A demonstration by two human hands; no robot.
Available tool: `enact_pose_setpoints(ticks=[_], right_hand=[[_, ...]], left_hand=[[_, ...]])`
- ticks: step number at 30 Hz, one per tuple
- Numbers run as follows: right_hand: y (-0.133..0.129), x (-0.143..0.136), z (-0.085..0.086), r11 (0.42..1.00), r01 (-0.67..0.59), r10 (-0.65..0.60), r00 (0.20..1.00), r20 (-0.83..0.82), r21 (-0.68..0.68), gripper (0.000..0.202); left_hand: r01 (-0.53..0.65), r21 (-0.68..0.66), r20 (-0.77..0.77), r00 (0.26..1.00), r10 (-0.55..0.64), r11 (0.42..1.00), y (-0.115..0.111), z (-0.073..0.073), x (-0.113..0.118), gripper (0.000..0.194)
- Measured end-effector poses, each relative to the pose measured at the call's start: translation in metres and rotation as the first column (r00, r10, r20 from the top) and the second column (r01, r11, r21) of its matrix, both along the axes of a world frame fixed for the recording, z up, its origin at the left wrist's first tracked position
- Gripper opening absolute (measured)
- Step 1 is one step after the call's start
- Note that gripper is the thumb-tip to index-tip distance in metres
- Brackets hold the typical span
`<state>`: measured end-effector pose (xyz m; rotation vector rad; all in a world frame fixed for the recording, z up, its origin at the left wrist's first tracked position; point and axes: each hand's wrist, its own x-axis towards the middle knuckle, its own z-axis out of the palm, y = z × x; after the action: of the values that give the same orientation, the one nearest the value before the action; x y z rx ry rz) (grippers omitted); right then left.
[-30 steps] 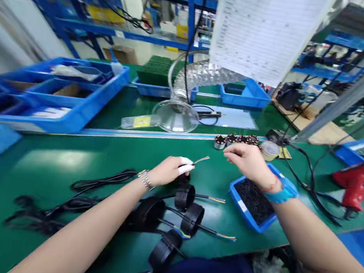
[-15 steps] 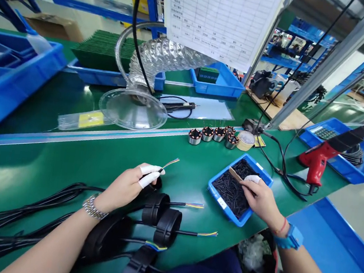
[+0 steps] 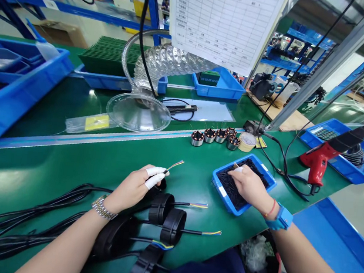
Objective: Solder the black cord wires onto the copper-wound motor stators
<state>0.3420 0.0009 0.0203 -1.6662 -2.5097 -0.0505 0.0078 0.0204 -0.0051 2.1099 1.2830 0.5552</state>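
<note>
My left hand (image 3: 131, 190), its thumb and a finger in white finger cots, pinches the end of a black cable (image 3: 165, 171). Thin coloured wires (image 3: 176, 165) stick out of that end. Over a small blue bin (image 3: 225, 195) full of short black tubes (image 3: 232, 191), my right hand (image 3: 251, 187) is closed with its fingertips down near the tubes. It grips a flat wooden stick (image 3: 236, 165), mostly hidden behind the fingers. Below my left hand lie several black round housings (image 3: 173, 226), with cable ends and bared wires coming out.
Several copper-wound stators (image 3: 197, 138) stand beyond the bin, beside a tape roll (image 3: 247, 141). A red heat gun (image 3: 318, 163) is at right. Coiled black cables (image 3: 45, 208) lie at left. A clear fume hood (image 3: 138, 113) stands behind, under a hanging paper sheet (image 3: 224, 23).
My right hand has moved left and slightly up over the bin, and the stick is now mostly covered. My left hand keeps its pinch on the cable. The whole view has shifted slightly.
</note>
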Motion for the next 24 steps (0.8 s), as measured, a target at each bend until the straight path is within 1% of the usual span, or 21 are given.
enact_pose_setpoints(ticks=[2, 5, 8, 11, 15, 18, 20, 22, 24], right_hand=[[0.009, -0.011, 0.004, 0.995, -0.029, 0.037, 0.996, 0.078, -0.092, 0.029], [0.018, -0.020, 0.005, 0.988, -0.041, 0.058, 0.992, 0.113, -0.147, 0.030], [0.024, -0.019, 0.009, 0.976, -0.059, 0.086, 0.989, 0.122, -0.210, 0.029], [0.026, -0.012, 0.020, 0.953, -0.106, 0.142, 0.984, 0.109, -0.285, 0.027], [0.016, -0.003, 0.040, 0.925, -0.146, 0.189, 0.978, 0.091, -0.350, 0.024], [0.002, 0.000, 0.048, 0.921, -0.137, 0.187, 0.977, 0.105, -0.365, 0.017], [-0.007, 0.000, 0.047, 0.926, -0.144, 0.192, 0.976, 0.106, -0.349, 0.020], [-0.013, -0.001, 0.042, 0.933, -0.161, 0.201, 0.975, 0.094, -0.322, 0.031], [-0.016, -0.003, 0.036, 0.937, -0.174, 0.207, 0.975, 0.080, -0.301, 0.034]], left_hand=[[0.003, 0.002, -0.002, 1.000, -0.003, 1.000, 0.000, 0.000, 0.000, 0.034], [0.007, 0.002, -0.009, 1.000, -0.007, 1.000, 0.000, 0.001, 0.000, 0.034], [0.005, 0.001, -0.013, 1.000, -0.005, 1.000, 0.000, 0.001, 0.000, 0.034], [0.002, 0.001, -0.005, 1.000, -0.002, 1.000, 0.000, 0.000, -0.001, 0.034], [0.009, -0.001, 0.001, 1.000, -0.009, 1.000, 0.000, 0.000, -0.001, 0.035], [0.014, -0.009, -0.006, 1.000, -0.014, 1.000, 0.000, 0.001, -0.002, 0.037], [0.012, -0.010, -0.010, 1.000, -0.012, 1.000, 0.000, 0.001, -0.002, 0.037], [0.007, -0.009, -0.012, 1.000, -0.007, 1.000, 0.000, 0.001, -0.002, 0.036], [0.005, -0.009, -0.012, 1.000, -0.005, 1.000, 0.000, 0.000, -0.002, 0.035]])
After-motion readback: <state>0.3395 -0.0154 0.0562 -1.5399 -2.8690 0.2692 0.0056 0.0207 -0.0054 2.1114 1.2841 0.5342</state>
